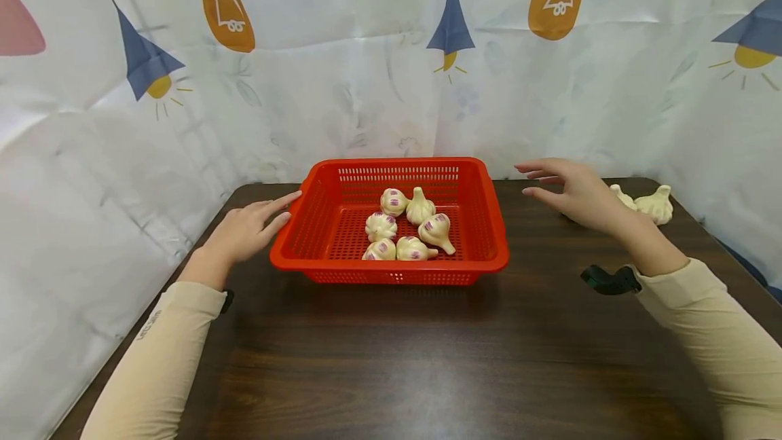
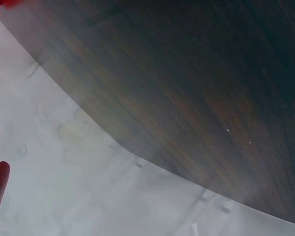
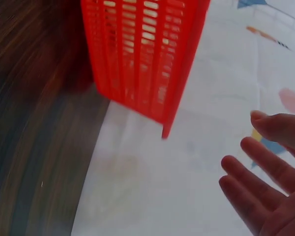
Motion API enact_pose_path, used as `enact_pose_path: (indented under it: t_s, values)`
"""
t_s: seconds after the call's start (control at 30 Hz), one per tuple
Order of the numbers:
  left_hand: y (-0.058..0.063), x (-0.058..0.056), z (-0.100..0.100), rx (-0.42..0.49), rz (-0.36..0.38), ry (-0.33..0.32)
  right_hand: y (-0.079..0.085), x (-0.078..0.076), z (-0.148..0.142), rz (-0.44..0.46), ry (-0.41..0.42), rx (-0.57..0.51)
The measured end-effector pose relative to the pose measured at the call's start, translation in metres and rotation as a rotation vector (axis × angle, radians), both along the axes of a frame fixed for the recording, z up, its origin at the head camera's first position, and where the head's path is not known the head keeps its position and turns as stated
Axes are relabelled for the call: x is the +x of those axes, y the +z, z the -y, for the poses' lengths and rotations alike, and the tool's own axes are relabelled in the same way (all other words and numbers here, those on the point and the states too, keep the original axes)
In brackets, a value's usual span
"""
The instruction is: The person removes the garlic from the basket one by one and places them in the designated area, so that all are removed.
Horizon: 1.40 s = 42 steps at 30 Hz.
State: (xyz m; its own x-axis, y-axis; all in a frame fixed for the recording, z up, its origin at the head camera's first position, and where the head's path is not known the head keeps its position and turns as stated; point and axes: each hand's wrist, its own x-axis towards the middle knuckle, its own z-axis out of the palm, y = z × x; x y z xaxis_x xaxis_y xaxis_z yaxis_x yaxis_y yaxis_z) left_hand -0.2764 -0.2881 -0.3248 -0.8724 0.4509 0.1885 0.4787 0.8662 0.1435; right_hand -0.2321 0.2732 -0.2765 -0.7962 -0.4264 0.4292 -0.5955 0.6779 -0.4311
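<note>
A red plastic basket (image 1: 397, 270) with slotted sides stands at the back middle of the table, holding several garlic bulbs (image 1: 413, 248). My left hand (image 1: 241, 231) is at the basket's left rim, its fingers extended; whether the fingertips touch the rim I cannot tell. To the right of the basket my right hand (image 1: 574, 192) hovers with fingers loosely extended and nothing held. Behind its wrist, at the table's back right, lie more garlic bulbs (image 1: 655, 205), partly hidden by the hand. In the right wrist view the basket's side (image 3: 137, 54) appears apart from the fingers (image 3: 255, 184).
The dark wooden table (image 1: 391, 365) reaches to a white patterned curtain (image 1: 391, 87) behind it and at both sides. A black strap (image 1: 611, 280) is around the right wrist.
</note>
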Motion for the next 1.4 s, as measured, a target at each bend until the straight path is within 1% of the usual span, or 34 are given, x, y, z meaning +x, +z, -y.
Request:
enact_pose_path:
  t_s: [0.1, 0.17, 0.37, 0.5, 0.6, 0.73, 0.93, 1.1, 1.17, 1.4]
  values:
    - [0.001, 0.000, -0.001, -0.001, 0.005, 0.003, -0.003, -0.005, 0.009, -0.034, 0.059, -0.011]
    - [0.001, 0.000, -0.001, -0.001, 0.003, 0.002, -0.004, -0.008, 0.015, -0.038, 0.086, -0.014]
    - [0.001, -0.001, -0.001, -0.001, -0.003, -0.001, -0.006, -0.017, 0.032, 0.025, 0.142, 0.011]
    - [0.000, 0.000, 0.000, 0.000, -0.001, -0.001, -0.010, -0.025, 0.045, 0.045, 0.208, 0.076]
    - [0.000, 0.000, -0.001, 0.004, 0.002, -0.003, -0.014, -0.030, 0.054, 0.039, 0.266, 0.131]
    - [0.000, 0.000, -0.001, 0.003, 0.003, -0.005, -0.015, -0.033, 0.066, 0.063, 0.318, 0.162]
    - [-0.001, -0.001, 0.000, 0.004, 0.000, -0.003, -0.015, -0.041, 0.077, 0.132, 0.343, 0.189]
    - [-0.001, -0.001, 0.000, 0.004, -0.007, -0.008, -0.019, -0.047, 0.086, 0.183, 0.354, 0.267]
    - [-0.001, -0.001, 0.000, 0.004, -0.009, -0.009, -0.019, -0.047, 0.089, 0.191, 0.354, 0.302]
    - [-0.001, 0.000, 0.000, 0.005, -0.009, -0.008, -0.018, -0.051, 0.105, 0.213, 0.373, 0.371]
